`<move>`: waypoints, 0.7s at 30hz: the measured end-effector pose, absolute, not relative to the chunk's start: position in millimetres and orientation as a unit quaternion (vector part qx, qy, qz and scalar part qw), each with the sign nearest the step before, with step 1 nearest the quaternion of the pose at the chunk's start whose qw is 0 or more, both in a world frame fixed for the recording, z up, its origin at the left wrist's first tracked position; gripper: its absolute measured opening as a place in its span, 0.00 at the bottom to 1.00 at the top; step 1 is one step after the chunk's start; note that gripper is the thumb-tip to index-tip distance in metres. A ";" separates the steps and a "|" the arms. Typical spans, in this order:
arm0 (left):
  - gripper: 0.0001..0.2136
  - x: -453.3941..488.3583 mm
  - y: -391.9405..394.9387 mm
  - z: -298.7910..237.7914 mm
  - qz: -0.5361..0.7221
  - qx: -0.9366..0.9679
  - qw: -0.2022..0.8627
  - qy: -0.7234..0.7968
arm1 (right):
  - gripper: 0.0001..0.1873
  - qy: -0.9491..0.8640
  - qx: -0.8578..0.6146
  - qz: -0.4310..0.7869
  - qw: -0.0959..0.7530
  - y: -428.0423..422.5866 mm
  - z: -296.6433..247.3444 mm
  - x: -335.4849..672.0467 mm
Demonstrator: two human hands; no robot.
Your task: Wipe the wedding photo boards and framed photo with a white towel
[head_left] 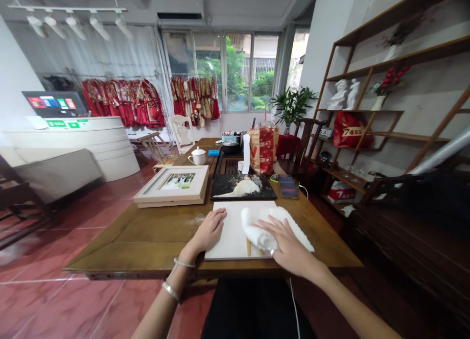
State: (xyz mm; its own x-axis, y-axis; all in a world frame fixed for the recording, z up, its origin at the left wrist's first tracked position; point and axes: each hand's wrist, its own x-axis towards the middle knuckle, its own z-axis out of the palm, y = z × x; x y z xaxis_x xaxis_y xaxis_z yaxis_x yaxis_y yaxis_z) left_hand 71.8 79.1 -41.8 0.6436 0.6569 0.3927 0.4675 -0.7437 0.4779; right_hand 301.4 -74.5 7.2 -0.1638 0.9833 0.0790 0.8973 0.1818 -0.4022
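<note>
A white board or canvas (229,238) lies flat near the front edge of the wooden table. My left hand (210,230) rests on its left side, fingers stretched out and holding nothing. Over the board's right part is a soft white cloth or padding (253,226), bunched into a roll on the left and flatter on the right. My right hand (288,243) lies on top of it with fingers spread, pressing on it. A small tan piece (248,247) shows below the bunched part; its kind I cannot make out.
Behind the board sits a dark panel (216,194) with a white textured shape. A framed picture (147,197) lies to the left, phones (288,186) to the right. Farther back stand a lidded white cup (199,156) and a red-and-brown paper bag (262,153).
</note>
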 end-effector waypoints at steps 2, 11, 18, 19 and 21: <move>0.16 71.6 78.9 -41.3 0.282 0.890 0.170 0.314 | 0.39 -0.738 -0.648 0.113 0.151 -45.0 4.4 309.2; 0.16 71.7 76.1 -38.6 0.285 0.888 0.169 0.318 | 0.37 -0.749 -0.647 0.078 0.118 -5.5 4.3 305.2; 0.16 74.7 74.5 -39.2 0.289 0.889 0.157 0.319 | 0.49 -0.776 -0.615 0.080 0.113 -93.8 -0.3 297.9; 0.16 74.9 74.2 -38.8 0.288 0.889 0.158 0.320 | 0.49 -0.780 -0.609 0.089 0.112 -107.2 0.4 296.8; 0.16 74.9 73.7 -37.9 0.286 0.889 0.160 0.320 | 0.49 -0.787 -0.596 0.113 0.112 -127.9 3.0 295.9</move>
State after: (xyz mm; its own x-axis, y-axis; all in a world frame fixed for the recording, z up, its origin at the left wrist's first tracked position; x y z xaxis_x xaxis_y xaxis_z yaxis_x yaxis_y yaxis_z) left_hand 74.9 73.7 -37.9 0.6314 0.6604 0.4065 0.4773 -0.7441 0.4674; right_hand 295.9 -127.9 3.0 -0.2636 0.9637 0.0419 0.9132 0.2633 -0.3109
